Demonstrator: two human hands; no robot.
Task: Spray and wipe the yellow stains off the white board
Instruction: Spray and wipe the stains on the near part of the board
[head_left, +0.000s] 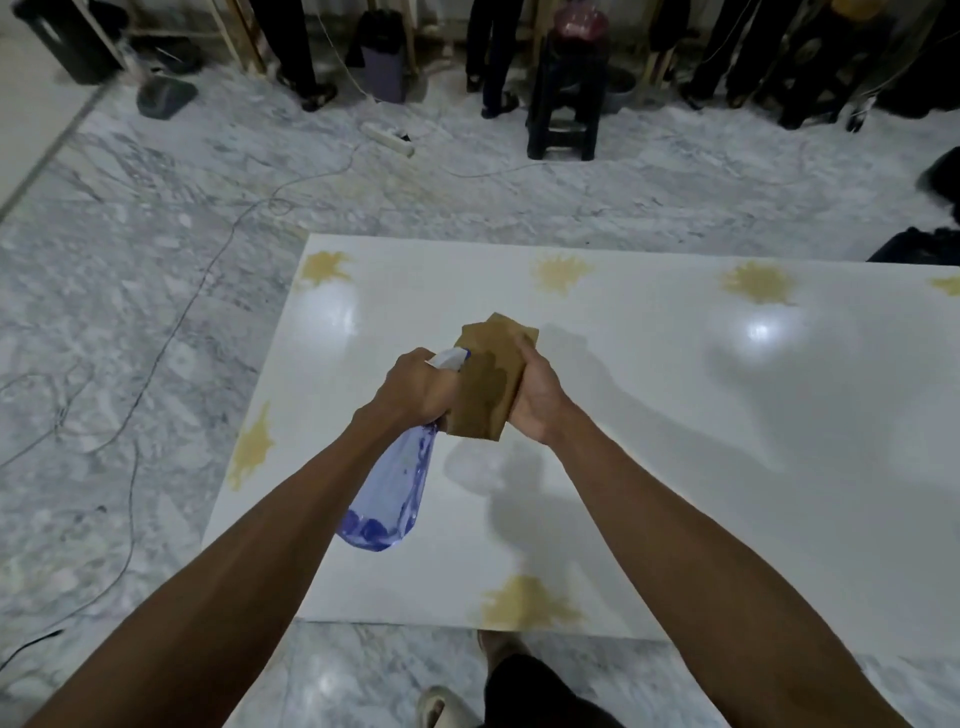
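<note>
Fingers (415, 387) of left hand (415, 389) wrapped round translucent blue plastic spray bottle (395, 493); right hand (535, 389) gripping folded brown cloth (488, 384) above white rectangular board (675, 441); nearest yellow splat stain (527, 603) below cloth, right-hand side.

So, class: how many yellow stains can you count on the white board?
6. Three along the far edge: left corner, middle, right. A partial one at the frame's right edge, one on the left edge, one on the near edge. More may lie out of frame.
</note>
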